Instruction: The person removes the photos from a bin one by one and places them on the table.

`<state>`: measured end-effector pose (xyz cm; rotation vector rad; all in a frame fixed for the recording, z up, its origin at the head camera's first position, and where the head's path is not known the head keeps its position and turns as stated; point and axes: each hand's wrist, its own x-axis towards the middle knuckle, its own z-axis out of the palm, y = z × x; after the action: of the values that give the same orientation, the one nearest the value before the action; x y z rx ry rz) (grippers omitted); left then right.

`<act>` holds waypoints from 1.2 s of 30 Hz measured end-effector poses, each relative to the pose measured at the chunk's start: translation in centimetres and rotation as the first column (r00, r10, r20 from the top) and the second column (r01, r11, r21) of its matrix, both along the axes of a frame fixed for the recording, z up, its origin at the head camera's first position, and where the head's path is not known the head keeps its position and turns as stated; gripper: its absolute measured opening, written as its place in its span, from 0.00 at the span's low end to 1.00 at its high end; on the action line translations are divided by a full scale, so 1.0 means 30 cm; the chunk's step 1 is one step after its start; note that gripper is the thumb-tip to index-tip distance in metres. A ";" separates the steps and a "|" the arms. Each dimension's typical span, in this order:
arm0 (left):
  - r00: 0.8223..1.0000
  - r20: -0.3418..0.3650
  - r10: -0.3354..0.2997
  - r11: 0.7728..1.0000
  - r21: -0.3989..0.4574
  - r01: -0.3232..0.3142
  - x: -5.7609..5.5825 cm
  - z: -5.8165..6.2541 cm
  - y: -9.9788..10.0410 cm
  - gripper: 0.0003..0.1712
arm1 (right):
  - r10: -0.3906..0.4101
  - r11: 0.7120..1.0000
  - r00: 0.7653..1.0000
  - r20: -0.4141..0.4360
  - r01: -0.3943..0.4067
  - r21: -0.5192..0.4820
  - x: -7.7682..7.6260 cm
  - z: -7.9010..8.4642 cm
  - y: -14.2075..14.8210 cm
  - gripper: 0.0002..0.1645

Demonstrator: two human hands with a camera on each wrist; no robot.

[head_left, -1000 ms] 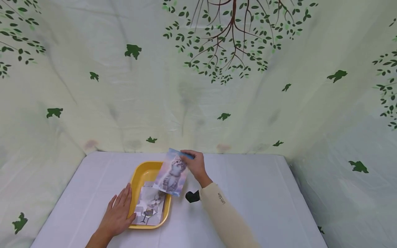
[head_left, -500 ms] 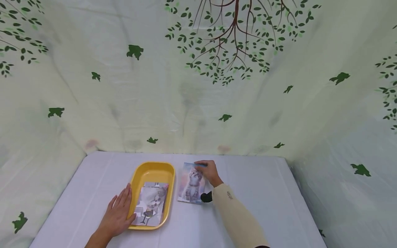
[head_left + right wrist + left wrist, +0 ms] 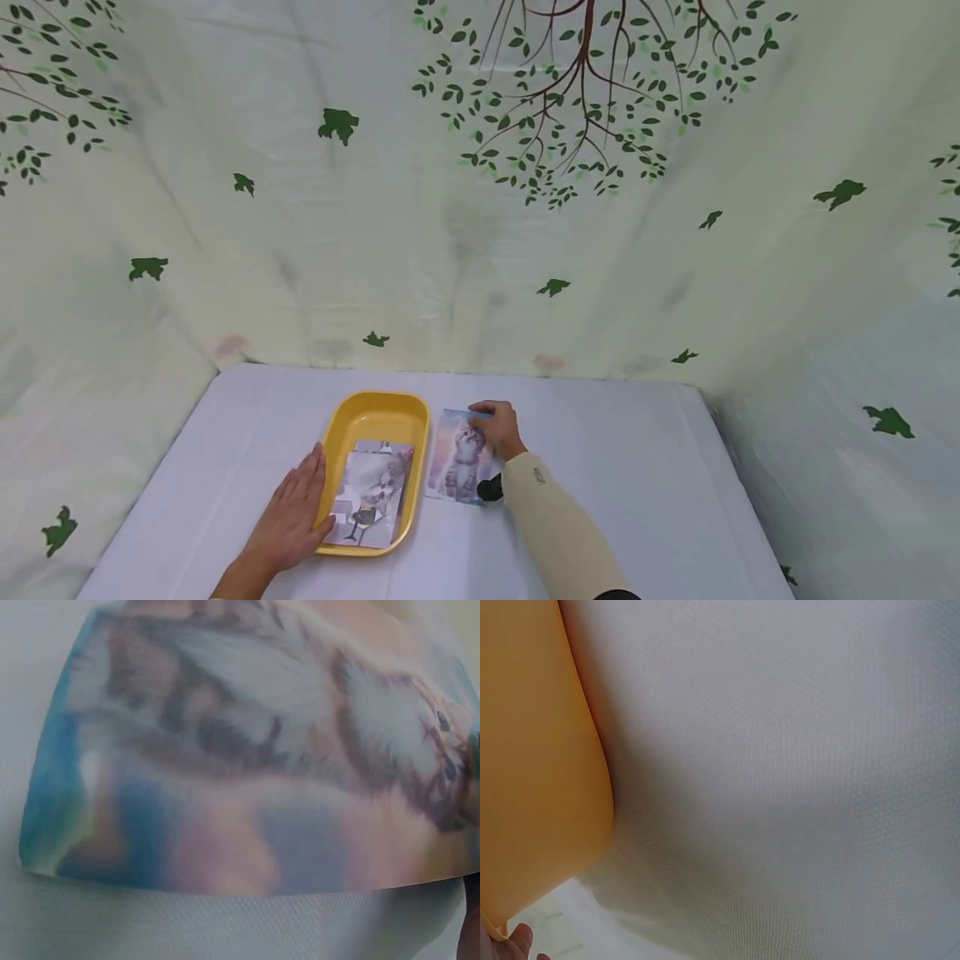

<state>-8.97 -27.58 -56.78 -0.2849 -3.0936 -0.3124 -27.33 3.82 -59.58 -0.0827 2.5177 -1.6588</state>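
My right hand (image 3: 498,429) pinches the top right edge of a kitten picture card (image 3: 456,462), just right of the yellow tray. The card (image 3: 247,765) fills much of the right wrist view, kitten side up; whether all of it touches the tablecloth I cannot tell. Straight fingers of my left hand (image 3: 288,512) rest along the left side of the yellow tray (image 3: 382,407), thumb over its rim. A small stack of picture cards (image 3: 371,487) lies in the tray's near part; the top one is greyish. In the left wrist view, the tray's orange-looking outer wall (image 3: 540,750) shows.
A white cloth (image 3: 622,475) covers the table. Pale plastic sheeting (image 3: 420,250) printed with leaves and branches rises behind and at both sides. A black rounded object (image 3: 490,487) sits by the right cuff, overlapping the card's corner in view.
My right hand has carried the kitten card from above the tray rightward and down to the table beside it, then slightly nearer. The left hand has stayed at the tray.
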 end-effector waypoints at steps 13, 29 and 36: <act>1.000 -0.001 -0.015 1.000 -0.001 0.015 -0.004 0.010 -0.003 0.54 | 0.070 0.998 0.994 -0.086 -0.070 0.002 0.031 0.088 -0.034 0.13; 1.000 -0.002 -0.006 1.000 -0.024 0.006 -0.005 0.005 -0.007 0.57 | 0.283 0.958 0.959 -0.015 -0.284 -0.042 0.211 0.182 -0.309 0.13; 1.000 -0.006 -0.022 1.000 -0.013 0.022 -0.005 -0.006 -0.011 0.57 | 0.354 0.929 0.934 -0.041 -0.357 -0.100 0.242 0.194 -0.403 0.16</act>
<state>-9.11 -27.91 -56.97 -0.3198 -3.0892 -0.2921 -20.06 -8.26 -53.77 -0.5373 2.2549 -1.6413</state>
